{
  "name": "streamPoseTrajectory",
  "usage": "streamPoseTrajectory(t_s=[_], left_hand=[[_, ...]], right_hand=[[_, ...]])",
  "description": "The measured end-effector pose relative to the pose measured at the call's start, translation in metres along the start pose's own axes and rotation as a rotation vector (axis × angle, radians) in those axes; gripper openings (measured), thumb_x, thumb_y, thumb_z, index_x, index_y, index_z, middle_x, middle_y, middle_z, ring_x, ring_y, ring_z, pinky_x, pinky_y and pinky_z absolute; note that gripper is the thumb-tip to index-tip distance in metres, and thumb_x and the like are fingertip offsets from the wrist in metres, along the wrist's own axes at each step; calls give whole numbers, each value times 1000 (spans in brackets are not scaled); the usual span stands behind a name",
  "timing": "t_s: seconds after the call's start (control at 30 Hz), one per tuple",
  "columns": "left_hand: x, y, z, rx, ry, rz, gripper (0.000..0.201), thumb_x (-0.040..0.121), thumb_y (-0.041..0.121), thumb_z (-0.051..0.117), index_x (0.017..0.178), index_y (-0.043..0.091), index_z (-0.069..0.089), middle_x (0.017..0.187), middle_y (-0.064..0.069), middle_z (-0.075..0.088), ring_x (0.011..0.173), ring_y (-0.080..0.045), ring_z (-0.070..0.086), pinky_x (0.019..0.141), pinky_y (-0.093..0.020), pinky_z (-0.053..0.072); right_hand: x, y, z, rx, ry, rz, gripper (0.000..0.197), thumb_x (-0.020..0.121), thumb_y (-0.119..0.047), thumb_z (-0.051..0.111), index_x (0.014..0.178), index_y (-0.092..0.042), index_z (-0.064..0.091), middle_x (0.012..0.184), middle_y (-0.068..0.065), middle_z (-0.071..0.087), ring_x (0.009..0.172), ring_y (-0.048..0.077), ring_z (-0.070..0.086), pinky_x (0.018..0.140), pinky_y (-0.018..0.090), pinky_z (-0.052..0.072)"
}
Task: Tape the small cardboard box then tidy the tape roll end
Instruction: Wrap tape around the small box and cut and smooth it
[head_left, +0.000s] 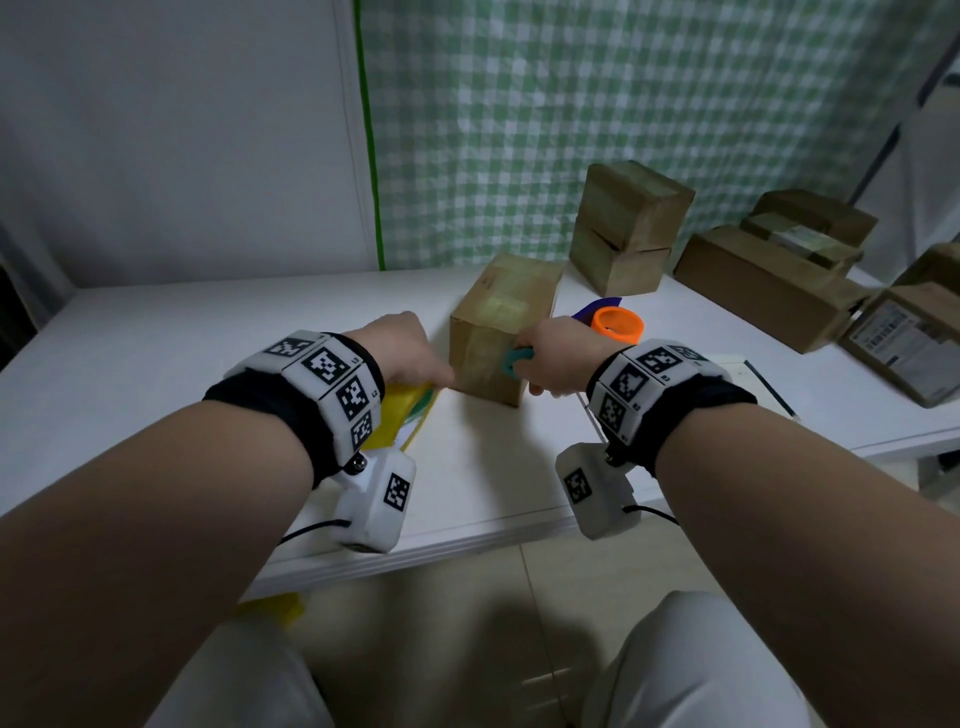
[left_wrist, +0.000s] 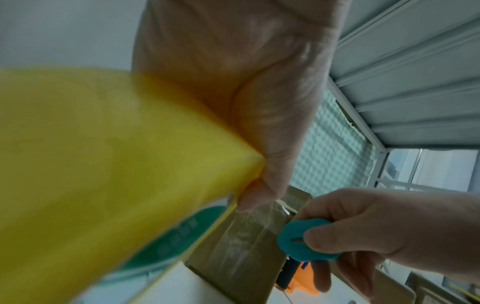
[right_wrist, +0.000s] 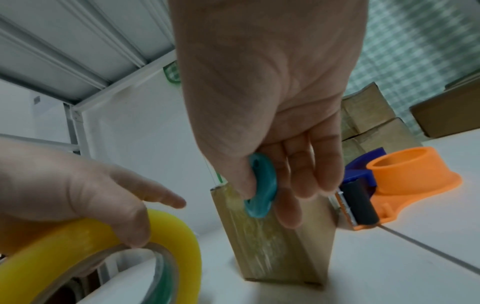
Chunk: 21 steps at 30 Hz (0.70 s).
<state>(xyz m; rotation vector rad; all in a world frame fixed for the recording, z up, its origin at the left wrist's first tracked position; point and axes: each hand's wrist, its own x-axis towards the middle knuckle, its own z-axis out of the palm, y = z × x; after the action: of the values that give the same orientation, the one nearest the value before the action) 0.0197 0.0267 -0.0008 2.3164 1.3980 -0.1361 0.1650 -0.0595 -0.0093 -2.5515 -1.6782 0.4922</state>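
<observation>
The small cardboard box (head_left: 498, 327) lies on the white table (head_left: 208, 332) with glossy tape over its top and near end (right_wrist: 262, 242). My left hand (head_left: 405, 353) grips a yellow tape roll (head_left: 397, 410) just left of the box, thumb on its outer face (right_wrist: 137, 224), index finger pointing at the box. My right hand (head_left: 556, 353) pinches a small teal cutter (head_left: 518, 359) between thumb and fingers against the box's upper near edge (right_wrist: 260, 189). The tape roll (left_wrist: 103, 174) fills the left wrist view, with the teal cutter (left_wrist: 301, 238) beyond it.
An orange and blue tape dispenser (head_left: 613, 322) sits right behind the box, its roller close to my right fingers (right_wrist: 359, 203). Stacked cardboard boxes (head_left: 628, 228) and more parcels (head_left: 779, 275) crowd the back right. A green checked curtain (head_left: 623, 104) hangs behind.
</observation>
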Motion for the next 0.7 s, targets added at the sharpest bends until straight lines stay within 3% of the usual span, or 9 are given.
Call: streamPoseTrajectory(t_s=[0.07,0.17,0.3,0.4,0.47,0.53,0.57,0.63,0.7], left_hand=[[6,-4,5,86,77,29,66,78,24,64,137,7,38,132,-13,52,113,-30,52,75,-32,42],[11,-11,17,215,144,13,51,80,20,61,128,9,50,126,-16,49,112,-31,53,73,-31,41],[15,-21,32,290,160,-69,34,84,13,57,116,3,55,126,-18,36,91,-32,59,68,-31,41],[21,-26,41,303,165,-86,29,83,11,58,111,3,53,128,-18,29,62,-25,50,66,-32,41],[24,-26,45,327,162,-79,30,83,16,60,110,4,52,128,-17,28,54,-21,39,65,-32,40],[30,-25,50,388,131,-77,33,85,20,58,113,4,51,129,-17,28,64,-26,44,71,-34,46],[33,-23,53,415,112,-83,34,86,20,57,115,4,51,130,-16,27,78,-29,49,80,-36,50],[40,-20,58,435,55,-117,36,86,22,57,118,6,50,132,-15,24,105,-33,50,94,-40,49],[44,-20,60,459,1,-128,40,87,24,55,122,6,49,132,-16,26,116,-32,44,90,-34,47]], right_hand=[[1,2,5,10,-43,16,32,93,-14,42,108,-1,67,98,12,76,69,23,62,75,34,57],[0,2,12,-25,-65,1,31,93,-13,43,110,-1,65,101,12,74,74,23,59,72,34,56],[-1,-2,22,-117,-90,-29,32,94,-17,46,117,0,60,90,10,54,81,23,51,51,21,35],[1,-4,32,-105,-138,-40,34,93,-22,51,117,-1,63,90,8,54,80,22,52,51,23,38],[3,-5,40,8,-187,-45,33,90,-22,59,118,-5,63,92,6,56,76,20,54,57,25,44],[6,-6,48,108,-223,-57,35,86,-20,66,119,-9,62,92,4,58,61,17,54,57,24,47],[7,-6,52,138,-232,-60,34,85,-19,67,118,-9,63,92,5,59,56,14,53,57,23,48],[10,-7,58,184,-243,-54,33,84,-17,68,115,-9,63,94,6,59,58,15,54,59,25,52],[12,-6,61,214,-257,-51,31,84,-18,69,113,-9,63,97,7,59,65,18,57,65,29,56]])
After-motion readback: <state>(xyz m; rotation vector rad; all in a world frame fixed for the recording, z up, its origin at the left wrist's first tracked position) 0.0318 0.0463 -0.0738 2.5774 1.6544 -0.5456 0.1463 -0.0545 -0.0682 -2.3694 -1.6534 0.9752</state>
